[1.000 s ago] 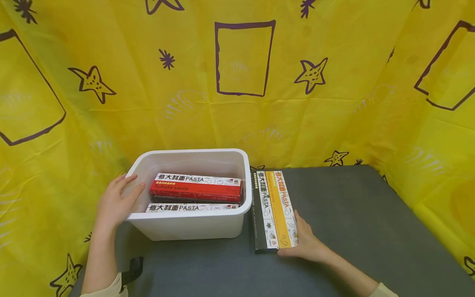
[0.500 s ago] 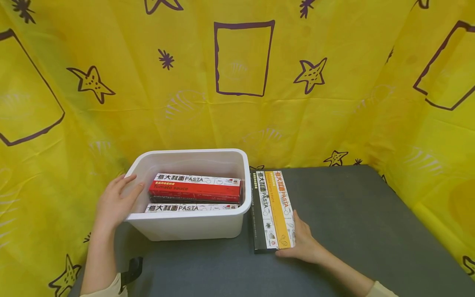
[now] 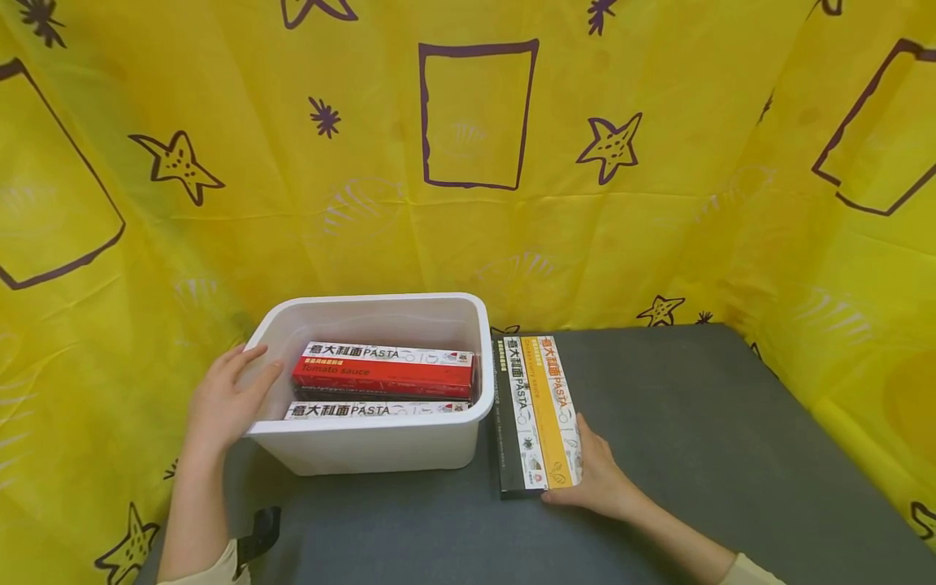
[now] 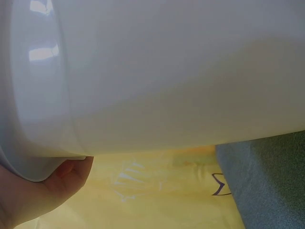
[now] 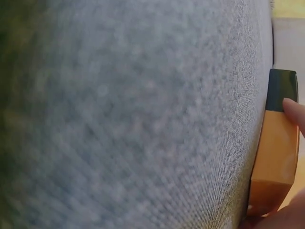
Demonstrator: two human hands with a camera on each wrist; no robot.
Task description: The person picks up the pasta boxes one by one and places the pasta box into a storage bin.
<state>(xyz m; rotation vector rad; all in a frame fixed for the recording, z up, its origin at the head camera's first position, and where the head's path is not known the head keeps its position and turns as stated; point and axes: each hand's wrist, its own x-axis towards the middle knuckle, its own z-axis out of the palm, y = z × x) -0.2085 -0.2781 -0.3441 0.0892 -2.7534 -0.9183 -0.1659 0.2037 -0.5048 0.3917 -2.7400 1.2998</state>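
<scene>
Fingers of the left hand [image 3: 225, 400] lie fairly straight and slightly spread against the left end wall of the white rectangular plastic tub [image 3: 380, 447], with the thumb tucked under its rolled rim, as the left wrist view shows at the lower left corner. The tub stands on the dark grey felt-like table mat [image 3: 695, 439] at its left part, close to the mat's left edge. Inside the tub lie long flat pasta boxes set lengthwise: a red cardboard pasta box printed "Tomato sauce" [image 3: 383, 374] on top, and a white-faced pasta box [image 3: 373, 409] nearer the front wall, partly hidden by the rim. Just to the right of the tub, touching or almost touching its right wall, two more boxes lie flat side by side on the mat, pointing away from the person: a black-edged pasta box [image 3: 512, 414] next to the tub and an orange-striped cardboard pasta box [image 3: 552, 406] to its right. The right hand [image 3: 603, 479] rests at the near end of the orange-striped box, fingers laid along its right side and thumb at its near end; the right wrist view shows a fingertip [image 5: 295, 112] on the box's orange side, but how firmly the fingers close on it cannot be told. A yellow plastic sheet with purple stars and rectangles [image 3: 475, 162] hangs behind and on both sides.
</scene>
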